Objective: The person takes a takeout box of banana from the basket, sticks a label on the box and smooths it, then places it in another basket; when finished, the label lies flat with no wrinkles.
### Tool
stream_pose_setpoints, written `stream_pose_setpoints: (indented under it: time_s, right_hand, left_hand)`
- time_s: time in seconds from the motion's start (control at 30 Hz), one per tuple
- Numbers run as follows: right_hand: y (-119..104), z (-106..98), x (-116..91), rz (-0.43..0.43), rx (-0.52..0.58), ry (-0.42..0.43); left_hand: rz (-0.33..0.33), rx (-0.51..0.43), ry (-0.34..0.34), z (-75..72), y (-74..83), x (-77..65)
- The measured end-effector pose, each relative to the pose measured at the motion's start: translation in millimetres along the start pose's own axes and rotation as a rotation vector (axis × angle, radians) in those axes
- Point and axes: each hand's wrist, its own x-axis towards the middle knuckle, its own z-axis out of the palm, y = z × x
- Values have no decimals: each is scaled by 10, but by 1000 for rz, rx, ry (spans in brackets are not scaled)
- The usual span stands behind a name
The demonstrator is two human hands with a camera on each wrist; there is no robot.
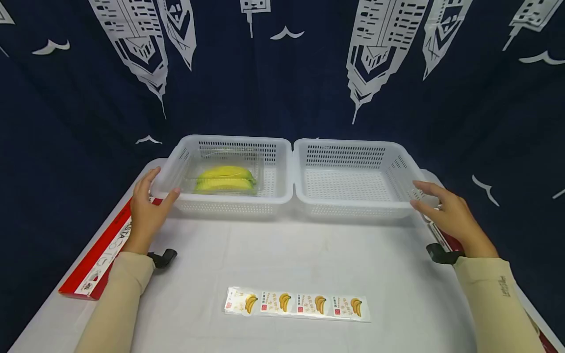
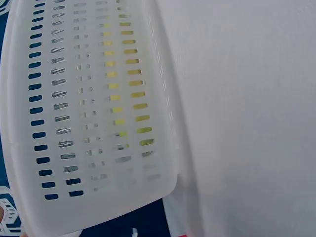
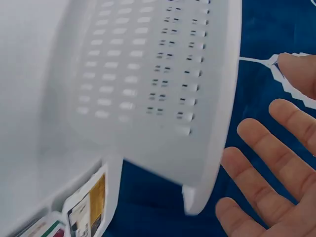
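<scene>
Two white perforated plastic baskets stand side by side at the table's far edge. Inside the left basket [image 1: 278, 166] lies a clear plastic box [image 1: 220, 156] with yellow bananas [image 1: 226, 179] in it. The right basket [image 1: 344, 186] has a bare bottom. My left hand [image 1: 147, 211] is at the left basket's outer front corner, thumb and fingers spread apart. By the right basket's outer end is my right hand [image 1: 450, 215], its fingers loosely extended; the right wrist view shows them [image 3: 266, 173] beside the rim, holding nothing.
A strip of banana stickers [image 1: 296, 304] lies on the white table [image 1: 273, 255] near its front. At the left edge is a flat red box [image 1: 103, 255], partly behind my left arm. Packaged items [image 3: 89, 207] sit near the right basket. Dark blue patterned cloth [image 1: 265, 88] hangs behind.
</scene>
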Motion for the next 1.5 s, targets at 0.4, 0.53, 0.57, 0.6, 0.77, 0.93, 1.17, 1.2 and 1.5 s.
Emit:
stream_pose_setpoints:
  time_s: [0.4, 0.53, 0.57, 0.6, 0.77, 0.93, 1.17, 1.2, 1.5]
  right_hand:
    - [-168, -14, 261, -92, 121, -37]
    - [-211, -10, 355, -72, 163, -74]
    - [-218, -7, 379, -67, 167, -82]
    - [-228, 0, 404, -71, 189, -95]
    - [-283, 64, 524, -63, 280, -147]
    - [-328, 110, 657, -26, 323, -201]
    - [-461, 215, 831, -80, 496, -258]
    - [-486, 235, 858, -79, 505, -268]
    - [-738, 409, 1070, -47, 592, -333]
  left_hand:
    - [-269, -375, -4, 75, -166, 135]
    - [-286, -433, -24, 122, -193, 161]
    - [-286, -433, -27, 134, -196, 166]
    - [-284, -435, -26, 149, -202, 173]
    - [-318, -396, -27, 192, -212, 187]
    - [-347, -395, -25, 207, -211, 177]
    - [-352, -420, -3, 243, -232, 173]
    - [-355, -421, -1, 245, -237, 172]
    - [-351, -444, 6, 250, -234, 171]
